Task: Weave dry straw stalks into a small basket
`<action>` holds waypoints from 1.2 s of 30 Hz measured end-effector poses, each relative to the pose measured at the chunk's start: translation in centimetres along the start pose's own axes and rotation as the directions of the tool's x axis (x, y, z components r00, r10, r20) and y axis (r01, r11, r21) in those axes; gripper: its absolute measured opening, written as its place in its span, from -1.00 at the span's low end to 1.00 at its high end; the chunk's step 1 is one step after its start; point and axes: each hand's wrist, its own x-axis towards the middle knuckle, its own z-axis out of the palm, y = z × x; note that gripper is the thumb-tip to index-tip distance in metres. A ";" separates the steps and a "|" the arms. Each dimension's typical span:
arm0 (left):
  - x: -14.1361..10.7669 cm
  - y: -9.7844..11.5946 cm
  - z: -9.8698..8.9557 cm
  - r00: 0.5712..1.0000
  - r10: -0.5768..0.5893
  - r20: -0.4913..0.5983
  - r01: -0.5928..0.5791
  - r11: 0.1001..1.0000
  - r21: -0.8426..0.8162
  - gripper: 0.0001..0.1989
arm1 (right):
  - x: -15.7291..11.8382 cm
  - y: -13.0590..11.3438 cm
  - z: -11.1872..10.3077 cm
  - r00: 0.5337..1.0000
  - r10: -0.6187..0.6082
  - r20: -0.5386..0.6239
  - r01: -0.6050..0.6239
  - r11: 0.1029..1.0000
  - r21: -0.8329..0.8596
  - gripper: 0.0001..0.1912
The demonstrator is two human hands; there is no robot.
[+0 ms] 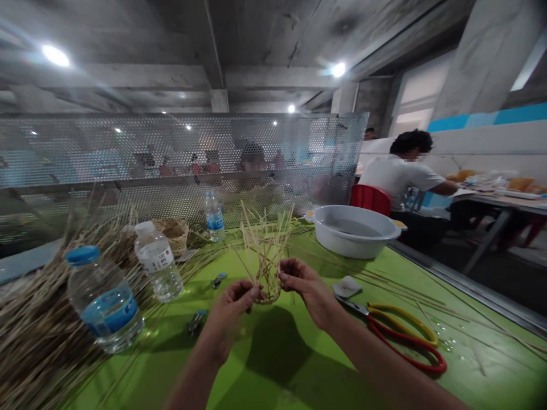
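Observation:
A small, partly woven straw basket [265, 250] is held above the green table [325, 364], its loose strands sticking upward. On its lower left edge, my left hand [233, 310] pinches the weave between thumb and fingers. My right hand [305, 285] grips strands on the basket's right side, with its fingers closed. Scissors [401, 336] with one red and one yellow handle lie right of my right hand, beside a crumpled white piece [347, 286]. Two small metal clips [219, 280] [196, 323] rest left of the basket.
Water bottles [110, 310] [159, 267] [214, 219] and a large straw pile [38, 324] occupy the left, with a woven basket [173, 233] behind. A white basin [356, 233] stands back right. Behind the table is a perforated metal screen [171, 154]; a person [395, 176] sits at right.

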 end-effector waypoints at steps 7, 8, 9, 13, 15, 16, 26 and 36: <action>0.1 -0.2 0.3 0.999 0.035 0.002 -0.035 0.998 0.047 -0.72 | -0.2 -0.6 0.3 0.992 -0.095 -0.079 0.081 0.984 -0.158 -0.70; 0.1 -0.3 0.4 0.999 0.041 0.000 -0.041 0.997 0.059 -0.73 | -0.4 -0.7 0.3 0.993 -0.116 -0.039 0.107 0.978 -0.181 -0.73; 0.2 -0.4 0.5 0.999 0.045 0.000 -0.045 0.996 0.072 -0.74 | -0.6 -0.7 0.4 0.991 -0.134 0.007 0.132 0.967 -0.217 -0.75; 0.2 -1.0 1.0 0.999 0.028 0.044 -0.032 0.994 0.104 -0.76 | -1.0 -0.5 0.7 0.972 -0.189 0.140 0.229 0.899 -0.375 -0.84; 0.1 -1.2 1.2 0.997 0.017 0.070 -0.024 0.994 0.108 -0.76 | -0.9 -0.2 0.7 0.965 -0.211 0.154 0.256 0.877 -0.406 -0.85; 0.1 -1.3 1.2 0.997 0.019 0.079 -0.028 0.994 0.110 -0.77 | -0.8 -0.1 0.6 0.963 -0.223 0.150 0.266 0.871 -0.412 -0.84; 0.5 -1.6 0.8 0.990 0.060 0.125 -0.074 0.991 0.109 -0.74 | -0.6 0.3 0.4 0.967 -0.250 0.043 0.244 0.873 -0.423 -0.84; 0.3 -1.1 0.7 0.995 0.027 0.098 -0.041 0.990 0.134 -0.75 | 0.0 -0.5 0.1 0.989 -0.143 -0.028 0.128 0.944 -0.304 -0.75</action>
